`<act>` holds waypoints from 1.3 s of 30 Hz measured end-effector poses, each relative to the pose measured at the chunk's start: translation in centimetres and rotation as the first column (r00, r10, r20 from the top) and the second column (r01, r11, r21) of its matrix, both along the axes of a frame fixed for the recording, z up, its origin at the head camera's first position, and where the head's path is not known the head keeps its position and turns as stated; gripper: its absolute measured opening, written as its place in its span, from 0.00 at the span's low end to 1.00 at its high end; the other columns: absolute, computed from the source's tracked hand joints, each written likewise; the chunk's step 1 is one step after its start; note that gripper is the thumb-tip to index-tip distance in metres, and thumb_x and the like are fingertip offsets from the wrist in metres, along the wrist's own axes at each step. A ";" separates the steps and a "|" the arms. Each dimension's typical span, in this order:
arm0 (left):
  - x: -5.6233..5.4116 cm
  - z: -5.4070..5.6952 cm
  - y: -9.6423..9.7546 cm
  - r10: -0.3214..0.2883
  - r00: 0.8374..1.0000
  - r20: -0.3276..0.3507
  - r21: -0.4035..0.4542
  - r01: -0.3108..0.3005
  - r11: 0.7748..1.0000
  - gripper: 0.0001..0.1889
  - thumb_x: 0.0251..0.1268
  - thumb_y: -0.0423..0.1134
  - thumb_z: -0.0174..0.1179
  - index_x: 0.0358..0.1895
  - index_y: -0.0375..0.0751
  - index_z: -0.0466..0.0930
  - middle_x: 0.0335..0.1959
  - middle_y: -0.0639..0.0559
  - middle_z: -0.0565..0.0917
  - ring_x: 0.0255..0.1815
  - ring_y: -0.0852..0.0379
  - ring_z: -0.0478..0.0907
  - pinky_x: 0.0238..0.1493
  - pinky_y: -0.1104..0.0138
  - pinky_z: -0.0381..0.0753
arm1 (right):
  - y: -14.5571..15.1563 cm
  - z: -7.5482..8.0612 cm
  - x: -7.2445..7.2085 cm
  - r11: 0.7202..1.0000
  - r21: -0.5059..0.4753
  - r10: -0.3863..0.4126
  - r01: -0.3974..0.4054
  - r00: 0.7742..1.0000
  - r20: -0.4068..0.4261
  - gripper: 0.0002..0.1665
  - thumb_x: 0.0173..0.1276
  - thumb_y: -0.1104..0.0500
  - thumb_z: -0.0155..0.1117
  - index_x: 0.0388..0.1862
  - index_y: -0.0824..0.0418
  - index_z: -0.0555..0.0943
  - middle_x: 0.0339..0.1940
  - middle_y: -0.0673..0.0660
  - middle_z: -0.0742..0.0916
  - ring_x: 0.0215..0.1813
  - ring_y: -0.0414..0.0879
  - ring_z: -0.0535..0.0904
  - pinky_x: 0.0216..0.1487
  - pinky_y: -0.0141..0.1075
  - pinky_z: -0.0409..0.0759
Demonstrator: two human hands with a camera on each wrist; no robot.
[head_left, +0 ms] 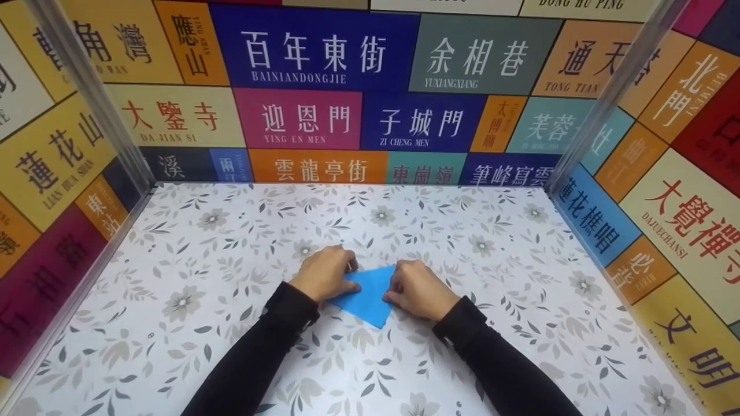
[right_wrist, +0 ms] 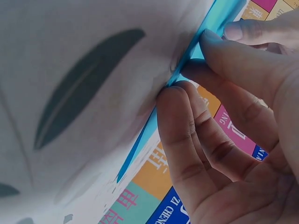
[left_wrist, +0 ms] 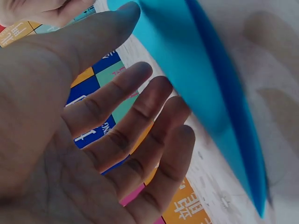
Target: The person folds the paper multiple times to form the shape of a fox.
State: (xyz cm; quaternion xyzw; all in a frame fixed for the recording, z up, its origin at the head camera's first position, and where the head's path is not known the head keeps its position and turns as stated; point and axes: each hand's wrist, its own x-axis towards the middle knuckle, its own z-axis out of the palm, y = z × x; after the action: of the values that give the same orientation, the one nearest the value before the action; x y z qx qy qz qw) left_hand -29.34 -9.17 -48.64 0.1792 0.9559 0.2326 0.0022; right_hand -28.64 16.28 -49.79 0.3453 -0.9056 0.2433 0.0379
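Note:
A folded sheet of blue paper point(head_left: 370, 292) lies on the table between both hands. In the left wrist view its layers part along a long edge that runs to a sharp corner point(left_wrist: 259, 205). My left hand point(head_left: 326, 274) rests at the paper's left side, thumb tip on the sheet and the other fingers point(left_wrist: 156, 100) loosely extended along its edge. On the other side, my right hand point(head_left: 421, 289) pinches the paper's right edge between thumb and forefinger. From the right wrist view, the remaining fingers point(right_wrist: 175, 126) are bent beside that edge, and the paper shows nearly edge-on.
A white table point(head_left: 231, 231) printed with grey flowers and leaves spreads around the hands. Upright panels of colourful street-name signs point(head_left: 315, 49) stand at the back and both sides. Clear corner strips point(head_left: 104, 104) join the panels. Black sleeves point(head_left: 254, 346) cover both forearms.

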 end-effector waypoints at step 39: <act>-0.3 -0.1 -0.6 0.014 0.997 -0.072 0.113 -0.005 0.994 0.04 0.70 0.33 0.82 0.40 0.44 0.96 0.34 0.51 0.93 0.36 0.53 0.87 0.45 0.55 0.90 | 0.0 0.3 0.4 1.000 -0.009 0.000 0.000 0.997 -0.072 0.04 0.69 0.63 0.87 0.35 0.60 0.97 0.32 0.55 0.90 0.35 0.48 0.85 0.40 0.38 0.86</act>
State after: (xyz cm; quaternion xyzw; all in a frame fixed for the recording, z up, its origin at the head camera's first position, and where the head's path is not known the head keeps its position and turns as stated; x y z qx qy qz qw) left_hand -29.69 -9.77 -48.76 0.1829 0.9415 0.2796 -0.0440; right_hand -28.27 16.25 -49.45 0.3537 -0.9025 0.2348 0.0722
